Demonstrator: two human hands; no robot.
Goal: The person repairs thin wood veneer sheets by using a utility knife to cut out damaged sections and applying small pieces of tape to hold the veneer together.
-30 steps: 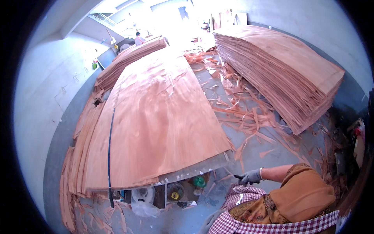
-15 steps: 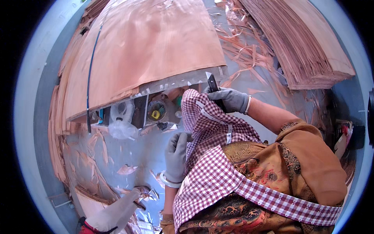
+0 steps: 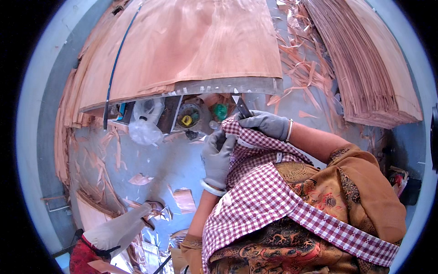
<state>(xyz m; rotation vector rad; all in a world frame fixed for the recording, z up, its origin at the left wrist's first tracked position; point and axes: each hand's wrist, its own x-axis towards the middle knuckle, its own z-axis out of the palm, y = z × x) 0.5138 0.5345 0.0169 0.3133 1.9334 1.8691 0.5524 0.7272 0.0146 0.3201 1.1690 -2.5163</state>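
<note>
My right hand, in a grey glove, is closed round a knife with a black handle. Its short pale blade points up and away from me, close to the near edge of the table. The red-and-white checked apron I wear is lifted and bunched in front of me, and part of it lies under my right hand. My gloved left hand pinches the bunched cloth near its upper edge. White strips show on the folded part of the apron; the fingertips' exact grip is partly hidden.
Wide veneer sheets cover the table ahead, with a dark strip lying across them. Beneath stand a clear plastic container and a tub. A veneer stack rises at right. Scraps litter the floor; another person's sleeve shows lower left.
My left hand has come up and right to the raised apron edge. The knife and right hand have dropped slightly, and the cloth is bunched lower. The view has shifted a little.
</note>
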